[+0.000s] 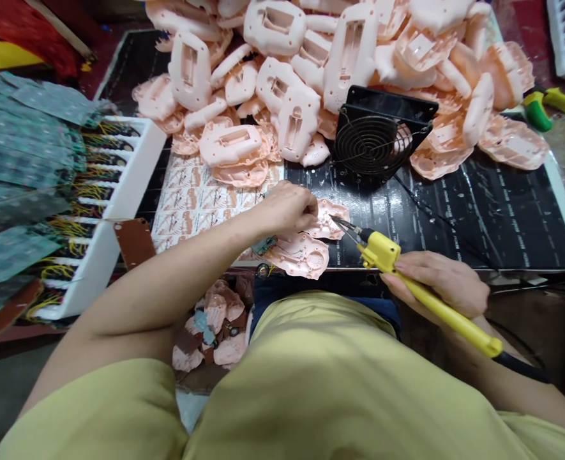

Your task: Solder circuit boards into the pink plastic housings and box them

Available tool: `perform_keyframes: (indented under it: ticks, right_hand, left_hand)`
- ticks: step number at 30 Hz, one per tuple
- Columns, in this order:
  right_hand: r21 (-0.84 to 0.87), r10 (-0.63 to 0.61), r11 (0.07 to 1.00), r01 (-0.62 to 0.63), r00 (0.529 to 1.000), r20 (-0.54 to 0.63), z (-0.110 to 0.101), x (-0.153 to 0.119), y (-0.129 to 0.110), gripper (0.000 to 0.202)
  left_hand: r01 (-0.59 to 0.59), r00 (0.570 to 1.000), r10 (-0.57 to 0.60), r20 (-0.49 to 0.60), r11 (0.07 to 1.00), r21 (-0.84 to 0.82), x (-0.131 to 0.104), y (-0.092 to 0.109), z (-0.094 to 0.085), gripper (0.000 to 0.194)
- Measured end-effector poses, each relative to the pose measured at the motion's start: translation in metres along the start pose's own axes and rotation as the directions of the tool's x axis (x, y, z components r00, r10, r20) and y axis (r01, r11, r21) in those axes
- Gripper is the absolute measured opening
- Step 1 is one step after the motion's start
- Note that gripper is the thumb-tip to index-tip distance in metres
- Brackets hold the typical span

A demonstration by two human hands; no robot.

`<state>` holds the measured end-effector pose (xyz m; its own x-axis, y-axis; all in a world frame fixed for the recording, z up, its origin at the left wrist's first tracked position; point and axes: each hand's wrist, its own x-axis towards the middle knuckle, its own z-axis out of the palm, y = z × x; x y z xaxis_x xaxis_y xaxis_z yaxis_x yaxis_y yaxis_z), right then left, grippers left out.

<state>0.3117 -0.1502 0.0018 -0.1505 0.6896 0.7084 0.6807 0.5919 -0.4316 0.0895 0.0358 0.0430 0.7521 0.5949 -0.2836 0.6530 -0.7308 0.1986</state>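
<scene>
A: Quick, hands?

B: Right hand (438,281) is wrapped round the yellow soldering iron (382,251). Left hand (286,204) is curled at the upper shell (324,227); can't tell what the fingers pinch, they're hidden.

A: Where's the iron, and why that grip?

B: Over the front edge of the black bench mat (507,223), metal tip at the upper shell. Gripping the body probably keeps skin off the hot end. Left hand likely steadies the shell.

A: Other placements?

B: Lower shell (304,255) sits just beside the upper one, insides up, presumably for easy reach. Black fan (366,147) stands close behind, maybe to shift fumes. White slotted rack (138,163) seems to keep the green boards (18,172) and their yellow wires (66,230) sorted.

A: Counts?

B: One iron, one fan, two shells by the hands. One rack beside the left arm, two brown boards (135,243) near it. Green boards overlap, no count. Shell pile (292,121) behind: heaped, many, can't count. Green-and-yellow handles (538,110), far right: two.
</scene>
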Motion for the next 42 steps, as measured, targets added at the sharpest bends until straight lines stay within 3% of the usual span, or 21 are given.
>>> perform_keyframes:
  ticks: [2,5,8,10,13,16,18,21,26,30,36,42]
  right_hand:
    - [0.008,-0.010,1.000,0.010,1.000,-0.021,0.003,0.001,0.000,0.035]
    - [-0.122,0.041,0.992,-0.045,0.999,-0.031,0.005,0.004,-0.005,0.050]
    - [-0.251,0.118,0.960,-0.120,0.993,-0.024,0.003,0.003,-0.010,0.063]
    - [-0.254,0.150,0.955,-0.156,0.988,-0.043,0.002,0.002,-0.011,0.056]
    - [-0.146,0.168,0.973,-0.179,0.982,-0.086,0.002,-0.001,-0.009,0.032]
    - [-0.054,0.167,0.984,-0.171,0.983,-0.071,0.004,0.000,-0.006,0.022]
    - [-0.092,0.184,0.978,-0.190,0.981,-0.067,0.004,0.001,-0.005,0.023]
    - [-0.186,0.227,0.953,-0.241,0.969,-0.095,0.003,0.002,-0.006,0.037]
    - [-0.192,0.221,0.954,-0.232,0.972,-0.080,0.001,0.004,-0.004,0.056]
    - [-0.152,0.165,0.974,-0.170,0.985,-0.048,0.005,0.001,0.001,0.042]
    - [0.047,0.061,0.997,-0.058,0.996,-0.064,0.015,0.001,0.009,0.028]
    - [0.013,-0.002,1.000,0.002,1.000,-0.024,0.018,0.012,0.009,0.026]
  left_hand:
    - [0.002,1.000,-0.002,0.007,1.000,0.007,-0.001,0.002,0.000,0.014]
    - [-0.011,1.000,0.010,-0.023,1.000,-0.029,-0.007,0.003,0.000,0.012]
    - [-0.024,0.992,-0.009,-0.129,0.966,-0.257,-0.018,-0.005,0.003,0.025]
    - [-0.031,0.979,-0.067,-0.194,0.887,-0.461,-0.025,-0.015,0.007,0.038]
    - [-0.021,0.966,-0.136,-0.219,0.806,-0.592,-0.030,-0.026,0.013,0.031]
    - [0.019,0.953,-0.172,-0.248,0.856,-0.517,-0.029,-0.027,0.019,0.016]
    - [0.040,0.935,-0.193,-0.296,0.890,-0.454,-0.027,-0.024,0.020,0.013]
    - [0.040,0.922,-0.195,-0.335,0.907,-0.420,-0.023,-0.017,0.017,0.017]
    - [0.005,0.946,-0.100,-0.307,0.955,-0.295,-0.015,-0.009,0.019,0.014]
    - [0.027,0.951,-0.084,-0.298,0.981,-0.191,-0.011,-0.008,0.028,0.015]
    - [0.015,0.963,-0.065,-0.263,0.982,-0.188,-0.011,-0.009,0.029,0.014]
    - [0.018,0.965,-0.063,-0.256,0.984,-0.176,-0.010,-0.009,0.028,0.016]
